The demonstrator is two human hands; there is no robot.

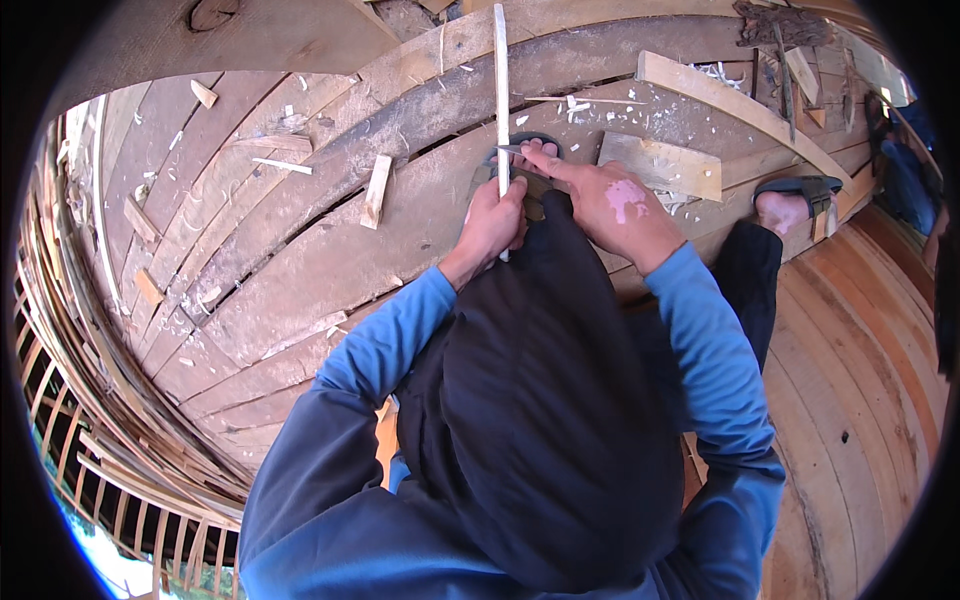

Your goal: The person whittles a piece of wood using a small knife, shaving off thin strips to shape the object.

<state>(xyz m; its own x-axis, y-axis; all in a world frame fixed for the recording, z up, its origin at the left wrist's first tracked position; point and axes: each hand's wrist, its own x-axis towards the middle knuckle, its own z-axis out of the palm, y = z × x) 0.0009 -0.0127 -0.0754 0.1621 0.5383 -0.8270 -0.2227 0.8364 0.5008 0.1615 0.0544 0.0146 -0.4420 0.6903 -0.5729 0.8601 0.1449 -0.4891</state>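
Note:
A long, pale wooden strip points away from me, its near end by my knee. My left hand is closed round its lower part, thumb pressed along it. My right hand is closed on a small knife, with the index finger stretched toward the blade. The knife blade lies across the strip just beyond my left thumb and appears to touch it. The knife's handle is mostly hidden in my right hand. Behind both hands, a sandalled foot partly shows.
Wood shavings and offcuts, among them a small block, lie scattered on the plank floor. To the right are a flat board and a longer plank. Bundled thin strips curve along the left edge. Another sandalled foot rests at right.

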